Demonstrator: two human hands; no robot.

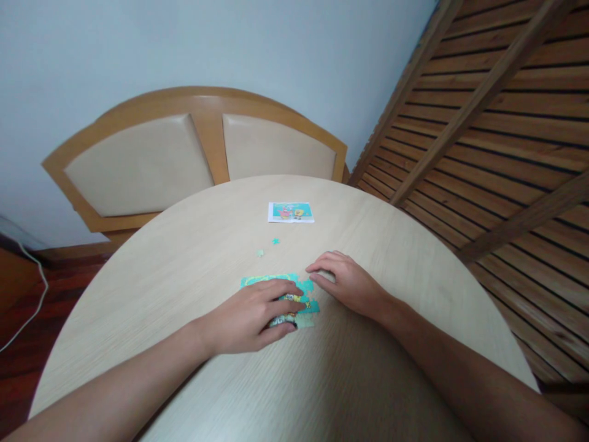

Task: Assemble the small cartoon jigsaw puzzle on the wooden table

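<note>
A mostly joined jigsaw puzzle (304, 320) in teal and yellow lies on the table in front of me, with gaps along its right side. Spread flat over its middle, my left hand (257, 313) rests with fingers apart and covers much of the picture. My right hand (345, 279) is at the puzzle's upper right edge, fingers loosely stretched and nothing visible in them. Two loose puzzle pieces lie beyond the puzzle: a teal piece (276, 241) and a paler piece (260, 253).
Farther back on the round wooden table (184, 245) lies a picture card (291, 212) with cartoon figures. Behind the table stands a padded wooden headboard (202, 98) against the wall. Slatted wood (460, 110) rises at right, and a white cable (43, 288) hangs at left.
</note>
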